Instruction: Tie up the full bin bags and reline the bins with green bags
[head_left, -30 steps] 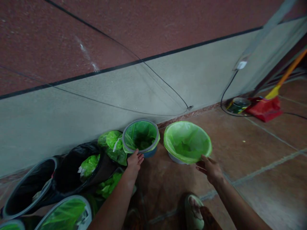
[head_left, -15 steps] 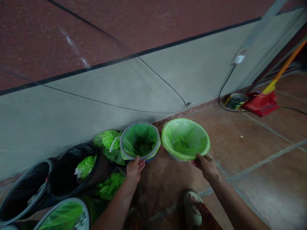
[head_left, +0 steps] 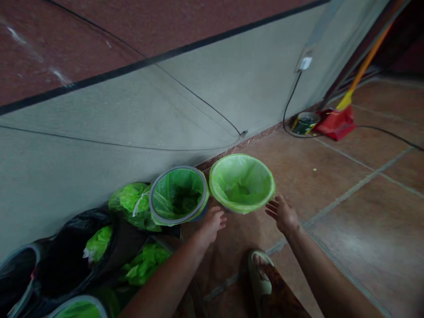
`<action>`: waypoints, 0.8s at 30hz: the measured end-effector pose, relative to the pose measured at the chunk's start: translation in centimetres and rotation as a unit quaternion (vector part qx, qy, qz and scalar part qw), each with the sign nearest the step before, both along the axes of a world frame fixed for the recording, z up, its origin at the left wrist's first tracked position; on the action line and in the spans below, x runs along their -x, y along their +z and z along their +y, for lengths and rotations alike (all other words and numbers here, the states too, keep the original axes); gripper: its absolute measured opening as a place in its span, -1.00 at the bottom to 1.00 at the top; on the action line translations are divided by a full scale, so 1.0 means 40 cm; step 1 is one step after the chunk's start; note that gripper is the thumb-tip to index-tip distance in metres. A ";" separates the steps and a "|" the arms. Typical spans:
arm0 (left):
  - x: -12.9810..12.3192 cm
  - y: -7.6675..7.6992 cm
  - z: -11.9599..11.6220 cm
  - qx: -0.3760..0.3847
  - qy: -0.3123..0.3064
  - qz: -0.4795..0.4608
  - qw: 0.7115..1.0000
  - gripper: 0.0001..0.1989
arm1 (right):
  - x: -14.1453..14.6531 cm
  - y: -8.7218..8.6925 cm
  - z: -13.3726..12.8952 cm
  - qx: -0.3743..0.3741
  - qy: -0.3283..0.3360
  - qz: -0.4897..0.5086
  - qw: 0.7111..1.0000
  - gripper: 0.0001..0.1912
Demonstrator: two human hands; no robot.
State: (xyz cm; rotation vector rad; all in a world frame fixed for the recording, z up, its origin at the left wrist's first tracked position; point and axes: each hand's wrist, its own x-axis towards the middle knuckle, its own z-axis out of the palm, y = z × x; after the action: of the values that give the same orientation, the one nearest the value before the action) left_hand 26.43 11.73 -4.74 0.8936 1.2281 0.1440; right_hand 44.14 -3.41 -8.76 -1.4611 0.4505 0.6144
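Observation:
Two round bins lined with green bags stand side by side at the wall. The right one (head_left: 241,207) has its bag folded over the rim; the left one (head_left: 154,194) shows a grey ring over its bag. My left hand (head_left: 214,223) hovers in front of the gap between them, empty, its fingers apart. Beside the right bin's lower right edge is my right hand (head_left: 281,214), also empty with spread fingers.
Black-lined bins (head_left: 114,247) and a tied green bag (head_left: 130,198) sit at the left. Along the wall at the right are a tin (head_left: 305,123), a red dustpan (head_left: 338,123) and a cable (head_left: 394,134).
My left hand has left the grey-ringed bin's rim and moved right. My right hand has let go of the right bin's rim. The view has shifted to the right.

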 end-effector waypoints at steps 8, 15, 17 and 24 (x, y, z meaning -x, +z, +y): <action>-0.081 -0.083 -0.021 0.125 0.081 -0.133 0.980 -0.92 | 0.009 -0.072 -0.017 -0.271 0.088 0.117 0.951 -0.92; -0.071 -0.105 -0.029 0.095 0.088 -0.241 0.962 -0.79 | -0.008 -0.088 -0.011 -0.262 0.099 0.060 0.958 -0.82; -0.075 -0.112 -0.024 0.061 0.068 -0.246 0.965 -0.76 | -0.011 -0.088 0.000 -0.232 0.099 0.050 0.966 -0.82; -0.097 -0.127 0.004 -0.025 0.037 -0.196 0.980 -0.67 | -0.008 -0.101 0.017 -0.148 0.071 0.016 0.986 -0.72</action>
State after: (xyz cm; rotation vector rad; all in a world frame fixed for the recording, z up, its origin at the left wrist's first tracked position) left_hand 30.30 11.90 -9.81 0.8165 0.8919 0.3946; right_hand 44.45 -2.73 -12.81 -1.2079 0.2684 0.7846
